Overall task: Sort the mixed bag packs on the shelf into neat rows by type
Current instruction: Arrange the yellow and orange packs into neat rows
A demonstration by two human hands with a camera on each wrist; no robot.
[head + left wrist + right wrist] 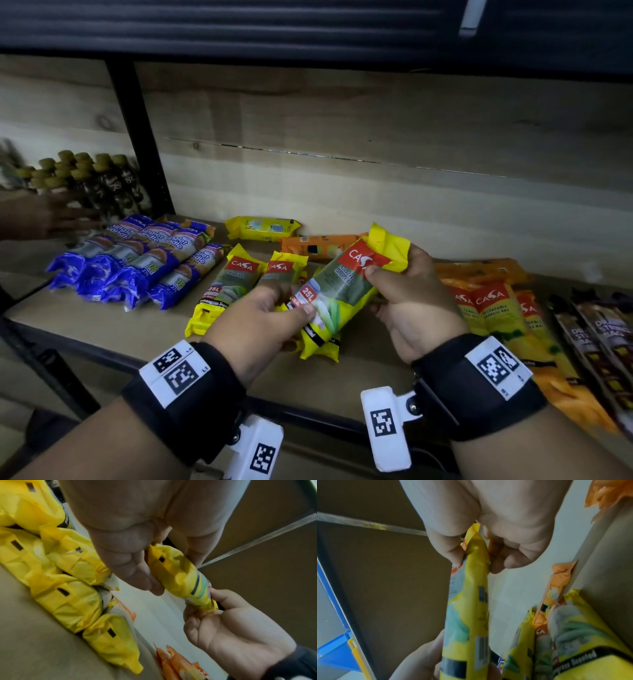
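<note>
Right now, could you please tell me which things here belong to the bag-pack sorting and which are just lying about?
Job in hand:
- yellow Casa pack, held by left hand and right hand
- yellow packs on shelf
- blue packs
- orange packs
- dark drawstring packs

Just lying about:
- bottles
- another person's hand

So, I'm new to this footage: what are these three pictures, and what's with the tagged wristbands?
No machine here: a person sorts bag packs on a wooden shelf. The big picture comes from a head camera; the other two come from cameras strapped to the wrists, hence the bands. The left hand and right hand together hold one yellow pack above the shelf. On the shelf lie blue packs, more yellow packs, orange packs and dark packs.
</note>
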